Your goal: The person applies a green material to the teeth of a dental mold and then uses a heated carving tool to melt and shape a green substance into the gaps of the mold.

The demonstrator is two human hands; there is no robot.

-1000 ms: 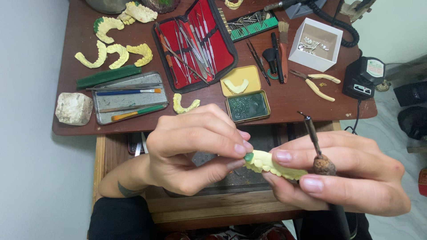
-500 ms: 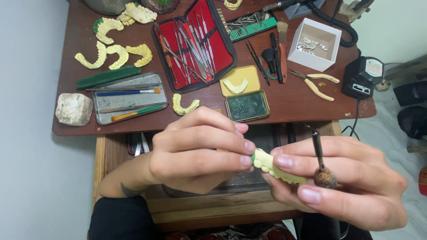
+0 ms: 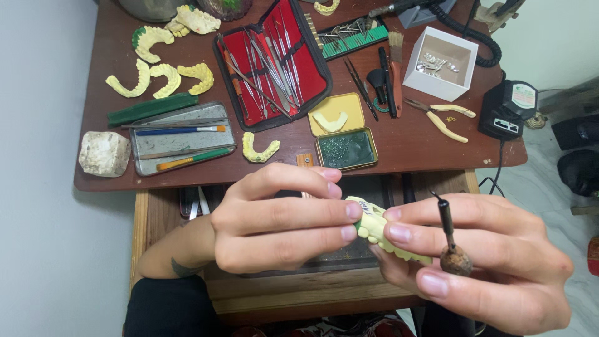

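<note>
Both hands hold a pale yellow dental cast [image 3: 376,228] in front of the wooden table [image 3: 399,143], above an open drawer. My left hand [image 3: 274,218] pinches the cast's left end with its fingertips. My right hand [image 3: 480,262] cups the cast from below and the right, and it also grips a small tool [image 3: 450,243] with a round brown wooden handle and a thin dark shaft pointing up. Most of the cast is hidden by my fingers.
On the table lie several yellow dental casts [image 3: 163,72], a red instrument case [image 3: 274,59], a metal tray with brushes [image 3: 181,145], a yellow tin [image 3: 337,115] and green tin [image 3: 346,150], pliers [image 3: 440,115], a white box [image 3: 440,62], a white stone [image 3: 103,153] and a black power unit [image 3: 508,109].
The tool in my right hand has swung from leaning left to more upright. Both hands stay on the cast and have shifted only slightly.
</note>
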